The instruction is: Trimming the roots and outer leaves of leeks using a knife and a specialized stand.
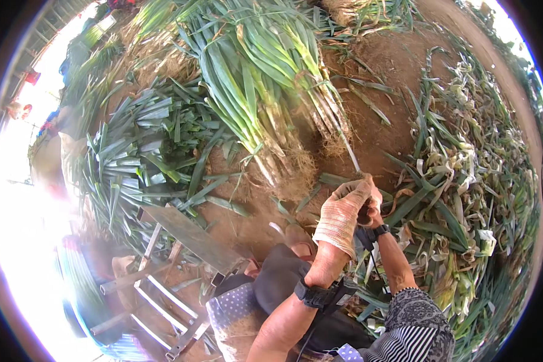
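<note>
Stalk (pixel 352 154), thin and pale, runs down from the leeks (pixel 265 78) to the fingertips of the two hands, above the bare soil (pixel 398 66). The gloved left hand (pixel 339 212) has its grip curled closed, its fingertips seemingly pinching the stalk's near end. The right hand (pixel 374 202) is bent in just beside it, partly hidden, so I cannot tell what its grip holds.

A stalk this slim should be light and fairly stiff along its length, yet likely to snap or bruise if bent sharply. Its skin is probably slick where clean, so the glove's cloth should help. The firm white shank looks the best place to take hold; the long green leaves would likely flop and tear, and the hairy roots (pixel 292 172) would likely shed soil.

The leek bundles lie roots toward the person, with cut leaves (pixel 145 154) to the left and withered peelings (pixel 464 175) to the right.
</note>
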Available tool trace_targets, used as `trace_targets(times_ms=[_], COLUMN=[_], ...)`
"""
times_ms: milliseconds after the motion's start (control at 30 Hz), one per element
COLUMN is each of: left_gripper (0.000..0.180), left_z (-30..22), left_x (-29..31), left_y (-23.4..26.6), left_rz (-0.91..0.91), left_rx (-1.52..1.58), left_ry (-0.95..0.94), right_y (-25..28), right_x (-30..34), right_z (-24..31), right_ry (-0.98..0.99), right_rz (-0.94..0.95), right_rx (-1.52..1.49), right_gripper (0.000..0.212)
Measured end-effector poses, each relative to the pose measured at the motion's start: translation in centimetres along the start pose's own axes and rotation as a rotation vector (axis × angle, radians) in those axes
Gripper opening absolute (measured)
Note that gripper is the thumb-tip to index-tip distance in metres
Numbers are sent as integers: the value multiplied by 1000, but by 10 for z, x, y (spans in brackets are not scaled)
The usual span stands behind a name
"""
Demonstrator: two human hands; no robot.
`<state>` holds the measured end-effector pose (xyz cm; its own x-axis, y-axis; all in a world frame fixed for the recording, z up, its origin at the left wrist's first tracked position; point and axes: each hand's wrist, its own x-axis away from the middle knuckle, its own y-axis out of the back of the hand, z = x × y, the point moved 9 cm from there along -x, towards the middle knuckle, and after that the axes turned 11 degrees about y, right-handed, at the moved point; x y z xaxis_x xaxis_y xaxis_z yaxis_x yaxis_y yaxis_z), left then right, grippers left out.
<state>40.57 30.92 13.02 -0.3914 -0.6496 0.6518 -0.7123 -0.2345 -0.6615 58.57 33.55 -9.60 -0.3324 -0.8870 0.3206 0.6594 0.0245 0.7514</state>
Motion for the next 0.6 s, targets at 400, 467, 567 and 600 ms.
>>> trace_targets(times_ms=[400, 467, 567, 600], left_gripper=[19, 19, 19, 19], left_z=[-12, -15, -17, -22], left_x=[3, 3, 0, 2], left_y=[26, 27, 38, 40], left_rz=[-29, 20, -28, -41], left_rx=[-37, -25, 14, 13], left_ry=[56, 46, 52, 43], right_y=[-2, -7, -18, -30], right_x=[12, 6, -3, -10], right_z=[-5, -10, -3, 8], right_ry=[5, -16, -66, -41], right_rz=[-67, -34, -53, -14], right_rx=[127, 145, 176, 184], right_gripper=[27, 29, 30, 30])
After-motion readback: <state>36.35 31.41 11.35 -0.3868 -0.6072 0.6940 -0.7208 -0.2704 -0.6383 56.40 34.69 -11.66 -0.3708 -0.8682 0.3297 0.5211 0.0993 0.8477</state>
